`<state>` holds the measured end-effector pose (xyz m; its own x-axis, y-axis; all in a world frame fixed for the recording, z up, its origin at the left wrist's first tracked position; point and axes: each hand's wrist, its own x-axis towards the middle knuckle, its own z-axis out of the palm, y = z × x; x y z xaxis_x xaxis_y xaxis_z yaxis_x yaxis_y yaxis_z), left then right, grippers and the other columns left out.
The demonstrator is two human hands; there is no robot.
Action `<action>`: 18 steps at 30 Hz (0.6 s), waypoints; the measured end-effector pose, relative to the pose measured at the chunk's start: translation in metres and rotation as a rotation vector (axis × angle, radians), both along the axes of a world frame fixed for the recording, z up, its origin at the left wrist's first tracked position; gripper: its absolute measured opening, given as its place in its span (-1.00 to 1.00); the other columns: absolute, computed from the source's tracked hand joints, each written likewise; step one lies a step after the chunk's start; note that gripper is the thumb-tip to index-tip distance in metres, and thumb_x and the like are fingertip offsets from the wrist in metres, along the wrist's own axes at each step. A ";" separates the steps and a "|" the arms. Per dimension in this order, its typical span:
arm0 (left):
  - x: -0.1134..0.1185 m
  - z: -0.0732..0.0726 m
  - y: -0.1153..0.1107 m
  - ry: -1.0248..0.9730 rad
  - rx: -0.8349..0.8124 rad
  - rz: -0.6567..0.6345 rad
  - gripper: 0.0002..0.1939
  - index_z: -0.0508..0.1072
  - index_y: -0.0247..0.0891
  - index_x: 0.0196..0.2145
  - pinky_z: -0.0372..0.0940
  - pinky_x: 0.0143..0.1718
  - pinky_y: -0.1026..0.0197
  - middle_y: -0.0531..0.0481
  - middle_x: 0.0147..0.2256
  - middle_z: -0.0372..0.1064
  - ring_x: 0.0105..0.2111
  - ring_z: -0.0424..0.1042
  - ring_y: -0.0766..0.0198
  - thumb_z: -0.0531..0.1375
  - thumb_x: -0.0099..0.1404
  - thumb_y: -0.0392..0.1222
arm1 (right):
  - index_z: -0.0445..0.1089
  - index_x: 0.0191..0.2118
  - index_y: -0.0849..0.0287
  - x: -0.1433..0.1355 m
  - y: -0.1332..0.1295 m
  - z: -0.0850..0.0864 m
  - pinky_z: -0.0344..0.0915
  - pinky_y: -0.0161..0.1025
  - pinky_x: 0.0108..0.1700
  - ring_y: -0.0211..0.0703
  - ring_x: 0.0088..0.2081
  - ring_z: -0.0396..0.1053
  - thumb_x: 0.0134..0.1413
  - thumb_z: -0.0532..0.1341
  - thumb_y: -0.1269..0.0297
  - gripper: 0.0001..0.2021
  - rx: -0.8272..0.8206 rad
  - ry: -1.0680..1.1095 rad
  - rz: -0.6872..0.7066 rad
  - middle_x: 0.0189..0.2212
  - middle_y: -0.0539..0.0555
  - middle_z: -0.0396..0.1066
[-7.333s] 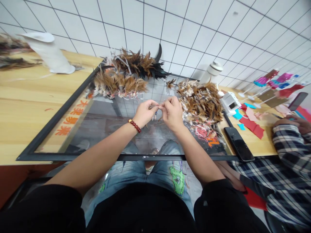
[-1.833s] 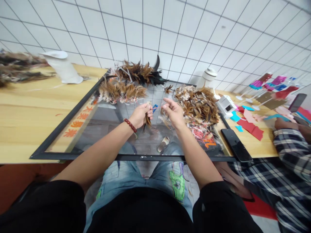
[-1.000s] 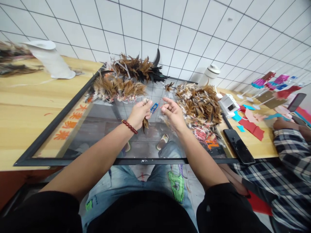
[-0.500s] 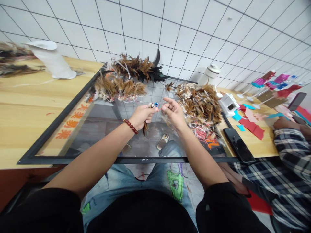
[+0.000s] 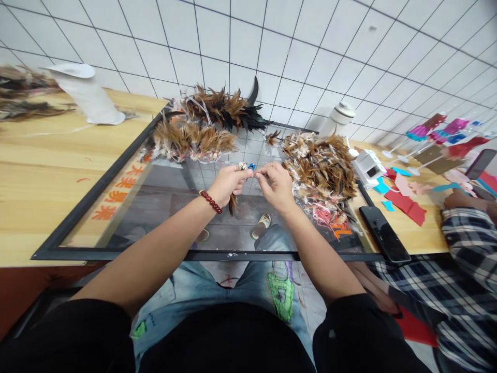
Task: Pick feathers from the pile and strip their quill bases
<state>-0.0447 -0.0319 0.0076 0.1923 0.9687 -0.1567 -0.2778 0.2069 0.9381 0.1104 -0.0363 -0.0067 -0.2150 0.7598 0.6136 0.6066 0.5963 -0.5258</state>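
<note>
Over the glass panel (image 5: 174, 207), my left hand (image 5: 227, 185) is closed around a small feather bundle (image 5: 232, 205). Its dark brown tips hang below the fingers, and a pale end (image 5: 242, 166) sticks out above the thumb. A small shiny blue piece (image 5: 251, 167) sits beside that end. My right hand (image 5: 276, 186) meets the left fingertips, thumb and forefinger pinched on what looks like a thin pink string, mostly hidden by the fingers. Nearest to the right hand lies a large heap of brown and white feather bundles (image 5: 320, 166).
More feather bundles (image 5: 194, 140) lie at the panel's back left. A white roll (image 5: 87, 96) stands on the wooden table (image 5: 42, 171). To the right are a phone (image 5: 384, 233), a white device (image 5: 368, 167), a bottle (image 5: 338, 120), coloured scraps (image 5: 406, 202) and a person's plaid sleeve (image 5: 469, 243).
My right hand's fingers have curled in and come close against the left fingertips; before, its forefinger was stretched out. The left hand still holds the feather bundle. The view has shifted slightly.
</note>
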 end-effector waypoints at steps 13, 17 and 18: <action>0.000 -0.002 0.000 0.115 0.151 0.055 -0.78 0.43 -0.36 -0.46 -0.21 -0.70 0.36 0.14 -0.67 0.13 -0.70 -0.02 0.53 0.35 -0.07 -0.22 | 0.41 -0.32 0.13 0.001 0.000 0.002 0.18 -0.19 -0.14 -0.14 -0.21 0.34 0.23 0.10 0.23 -0.82 0.038 -0.083 -0.044 -0.34 0.06 0.41; 0.000 -0.004 0.001 0.128 0.177 0.066 -0.79 0.43 -0.35 -0.48 -0.20 -0.70 0.36 0.14 -0.67 0.15 -0.70 -0.01 0.52 0.34 -0.07 -0.22 | 0.41 -0.28 0.13 0.002 0.000 0.003 0.15 -0.17 -0.09 -0.15 -0.18 0.34 0.24 0.09 0.25 -0.82 0.079 -0.123 -0.058 -0.30 0.07 0.42; 0.001 -0.003 0.001 0.119 0.182 0.084 -0.80 0.42 -0.35 -0.49 -0.19 -0.70 0.36 0.12 -0.66 0.17 -0.70 0.02 0.51 0.34 -0.07 -0.22 | 0.41 -0.27 0.13 0.002 -0.001 0.003 0.14 -0.16 -0.09 -0.15 -0.18 0.34 0.24 0.09 0.26 -0.83 0.091 -0.134 -0.066 -0.29 0.07 0.42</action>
